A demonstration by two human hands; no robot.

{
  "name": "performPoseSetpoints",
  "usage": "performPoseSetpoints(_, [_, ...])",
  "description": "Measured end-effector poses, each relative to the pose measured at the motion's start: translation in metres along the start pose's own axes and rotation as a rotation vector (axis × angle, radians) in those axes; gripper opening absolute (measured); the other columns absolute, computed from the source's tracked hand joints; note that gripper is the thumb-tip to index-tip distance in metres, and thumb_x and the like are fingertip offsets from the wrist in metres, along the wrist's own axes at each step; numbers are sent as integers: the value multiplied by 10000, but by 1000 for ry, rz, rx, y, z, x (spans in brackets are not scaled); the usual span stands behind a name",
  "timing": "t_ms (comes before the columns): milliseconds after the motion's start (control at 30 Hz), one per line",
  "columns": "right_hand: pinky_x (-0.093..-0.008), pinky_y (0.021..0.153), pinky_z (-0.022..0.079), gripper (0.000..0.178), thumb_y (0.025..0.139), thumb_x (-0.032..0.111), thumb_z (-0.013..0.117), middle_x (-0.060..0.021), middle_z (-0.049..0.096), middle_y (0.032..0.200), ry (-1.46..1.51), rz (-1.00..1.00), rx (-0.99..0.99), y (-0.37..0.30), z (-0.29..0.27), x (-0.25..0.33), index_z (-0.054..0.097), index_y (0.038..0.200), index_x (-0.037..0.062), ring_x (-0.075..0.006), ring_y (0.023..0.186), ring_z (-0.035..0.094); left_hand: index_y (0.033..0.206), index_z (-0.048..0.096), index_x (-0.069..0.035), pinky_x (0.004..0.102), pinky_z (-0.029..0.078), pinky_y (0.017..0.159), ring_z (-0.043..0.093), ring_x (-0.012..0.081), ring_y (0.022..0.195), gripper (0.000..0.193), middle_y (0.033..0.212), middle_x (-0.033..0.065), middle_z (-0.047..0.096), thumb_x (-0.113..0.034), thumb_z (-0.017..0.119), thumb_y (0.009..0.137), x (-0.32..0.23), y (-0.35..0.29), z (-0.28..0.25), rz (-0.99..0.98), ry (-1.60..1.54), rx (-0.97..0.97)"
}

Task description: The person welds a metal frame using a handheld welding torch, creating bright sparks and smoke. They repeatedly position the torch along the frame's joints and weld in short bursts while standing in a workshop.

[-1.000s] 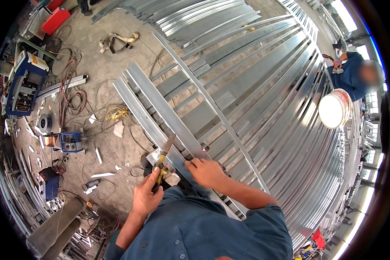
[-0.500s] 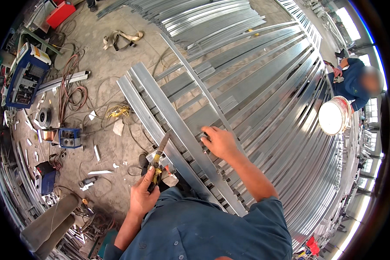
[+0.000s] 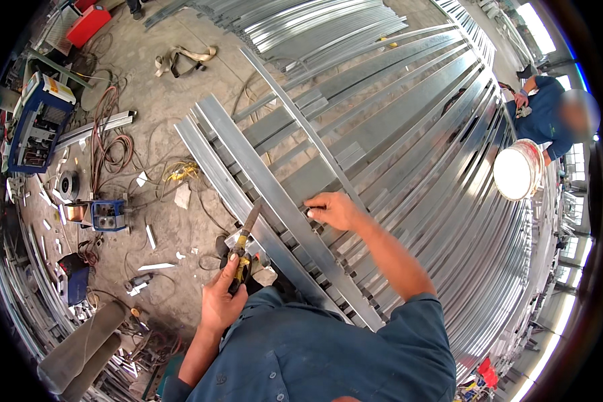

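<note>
My left hand [image 3: 222,299] grips the yellow handle of a chipping hammer [image 3: 245,240] whose dark shaft points up toward a long galvanised steel channel [image 3: 268,194]. That channel lies diagonally across a wide rack of parallel steel rails [image 3: 409,154]. My right hand [image 3: 335,210] rests flat on the rails just right of the channel, fingers spread, holding nothing. A thinner steel bar [image 3: 295,114] crosses the rails above it.
A blue welding machine [image 3: 37,124] stands far left with red hoses [image 3: 110,144] coiled on the concrete floor. A small blue box [image 3: 107,216] and metal scraps lie nearby. At right stands another person [image 3: 549,117] in blue, next to a white bucket [image 3: 516,171].
My right hand has slid up and right along the rails, away from the hammer. My left hand keeps hold of the hammer in about the same place.
</note>
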State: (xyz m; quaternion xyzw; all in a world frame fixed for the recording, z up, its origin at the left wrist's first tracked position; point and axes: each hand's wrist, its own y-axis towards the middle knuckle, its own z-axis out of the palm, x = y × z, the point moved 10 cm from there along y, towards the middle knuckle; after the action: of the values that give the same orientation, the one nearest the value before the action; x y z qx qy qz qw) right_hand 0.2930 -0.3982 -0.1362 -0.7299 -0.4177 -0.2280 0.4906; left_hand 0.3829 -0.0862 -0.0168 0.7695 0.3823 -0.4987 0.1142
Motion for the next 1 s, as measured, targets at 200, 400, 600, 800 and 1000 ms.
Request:
performPoseSetpoints(200, [-334, 990, 530, 403, 966, 265, 733, -120, 754, 1205, 69, -37, 95, 5, 4, -5, 707, 1329, 91, -244, 1129, 711, 1534, 532, -135, 373, 582, 852, 753, 344, 1027, 768, 1200, 230, 722, 48, 706, 808, 4, -1, 6, -3, 14, 30])
performPoseSetpoints(400, [-323, 891, 559, 388, 1005, 194, 688, -81, 772, 1005, 233, 111, 208, 2, 10, -17, 681, 1373, 70, -155, 946, 703, 1542, 524, -160, 375, 585, 825, 755, 357, 979, 791, 1158, 219, 729, 49, 706, 800, 3, 0, 5, 19, 29, 12])
performPoseSetpoints(600, [-304, 797, 574, 398, 1024, 194, 682, -38, 734, 921, 302, 145, 240, 5, 7, -20, 662, 1390, 40, -116, 844, 665, 1546, 520, -167, 379, 582, 810, 752, 353, 944, 799, 1130, 214, 732, 42, 709, 798, 4, 4, 8, -9, 39, 27])
performPoseSetpoints(800, [-308, 771, 571, 421, 1013, 239, 710, -37, 723, 905, 348, 210, 291, 9, 9, -18, 661, 1369, 20, -113, 792, 658, 1538, 525, -146, 385, 583, 827, 751, 365, 976, 772, 1162, 225, 728, 37, 700, 809, 9, 7, 13, -26, 17, 39])
performPoseSetpoints(1000, [-305, 703, 545, 413, 1017, 238, 703, -57, 722, 1033, 326, 170, 387, 20, 20, -29, 627, 1358, 18, -125, 717, 665, 1523, 539, -122, 387, 586, 864, 752, 362, 1041, 748, 1214, 243, 719, 38, 701, 810, -1, 12, 10, 19, 53, 7])
